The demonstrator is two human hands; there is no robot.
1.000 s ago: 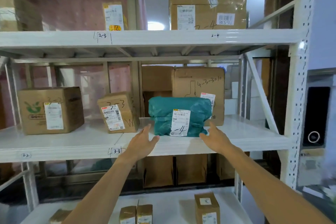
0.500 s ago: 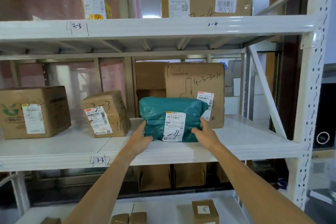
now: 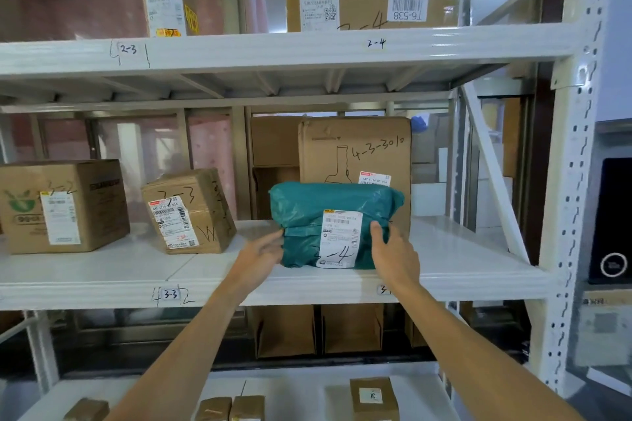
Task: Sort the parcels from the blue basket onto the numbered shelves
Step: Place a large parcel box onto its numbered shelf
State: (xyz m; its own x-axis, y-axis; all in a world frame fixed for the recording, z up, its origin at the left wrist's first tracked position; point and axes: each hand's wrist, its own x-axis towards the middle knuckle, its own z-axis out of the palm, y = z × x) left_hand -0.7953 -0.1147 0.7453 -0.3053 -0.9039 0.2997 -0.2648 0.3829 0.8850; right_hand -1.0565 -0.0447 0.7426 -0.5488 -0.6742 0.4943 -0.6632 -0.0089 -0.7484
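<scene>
I am touching a green parcel (image 3: 328,208) with both hands. It is sitting on the middle shelf (image 3: 102,270), on the right part, close to the near edge. Its long side is running left to right, along the shelf edge. Its white label (image 3: 339,237) is facing near, toward me, and the "-4" written on it is standing the right way up. My left hand (image 3: 258,255) is at the parcel's left end, and its fingers (image 3: 275,240) are lying straight against the green wrap, not clenched. My right hand (image 3: 393,255) is on the near face, just right of the label, with its fingers (image 3: 376,229) flat and pointing up. A tall brown box (image 3: 355,147) is standing just behind the parcel, on the far side. A small brown box marked 3-3 (image 3: 188,212) is sitting tilted to the left, apart from the parcel.
</scene>
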